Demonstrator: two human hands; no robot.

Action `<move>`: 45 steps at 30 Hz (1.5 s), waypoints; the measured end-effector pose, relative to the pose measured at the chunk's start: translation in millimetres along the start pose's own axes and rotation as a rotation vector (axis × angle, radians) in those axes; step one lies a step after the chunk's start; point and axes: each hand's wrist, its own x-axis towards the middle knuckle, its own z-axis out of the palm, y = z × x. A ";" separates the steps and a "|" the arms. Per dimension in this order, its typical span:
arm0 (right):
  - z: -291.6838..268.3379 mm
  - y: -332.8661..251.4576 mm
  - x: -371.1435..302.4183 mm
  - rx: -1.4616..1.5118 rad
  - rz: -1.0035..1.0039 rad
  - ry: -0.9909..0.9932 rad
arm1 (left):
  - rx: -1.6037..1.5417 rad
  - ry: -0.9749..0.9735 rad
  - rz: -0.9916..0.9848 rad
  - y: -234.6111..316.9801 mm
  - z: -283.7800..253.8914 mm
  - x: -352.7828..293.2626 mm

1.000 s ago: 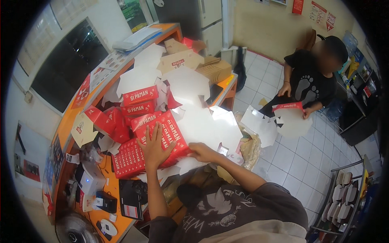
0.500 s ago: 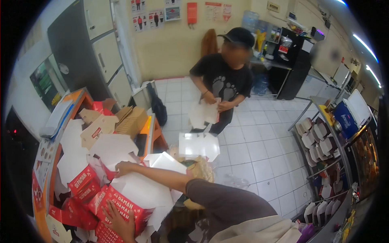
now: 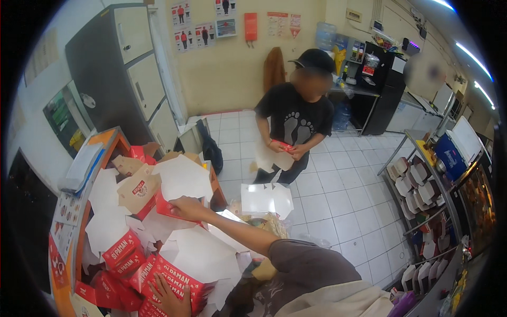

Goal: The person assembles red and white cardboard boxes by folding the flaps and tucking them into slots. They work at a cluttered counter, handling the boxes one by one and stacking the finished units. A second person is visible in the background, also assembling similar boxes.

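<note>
Two contacts are noted. Your right hand (image 3: 185, 208) is closed on the red edge of a white sheet (image 3: 184, 177), which extends from your knuckles toward 12 o'clock; its long axis cannot be judged at this angle. Your left hand (image 3: 171, 302) lies with fingers apart on the red boxes (image 3: 173, 277), at about 6 o'clock from the right hand. Your right is the nearer hand to the sheet; your left is well apart. One brown carton (image 3: 138, 189) lies beside the sheet, at 9 o'clock.

head-worn fisheye faces down and forward; left hand (image 3: 171, 299) close, wall (image 3: 227, 74) far off.
</note>
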 end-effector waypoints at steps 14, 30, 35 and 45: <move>63.9 -57.2 -80.3 0.800 0.025 -0.357 | 0.110 0.138 0.095 -6.2 12.8 0.3; 65.1 -13.4 -217.4 0.844 -0.084 -0.076 | -0.080 0.281 0.086 -23.4 59.5 6.3; -8.7 -24.0 -221.7 0.619 -0.014 -0.029 | -0.116 0.205 0.035 0.4 34.7 -2.6; 22.8 -34.0 -223.7 0.563 -0.097 -0.179 | -0.090 0.203 0.016 6.5 26.5 -4.5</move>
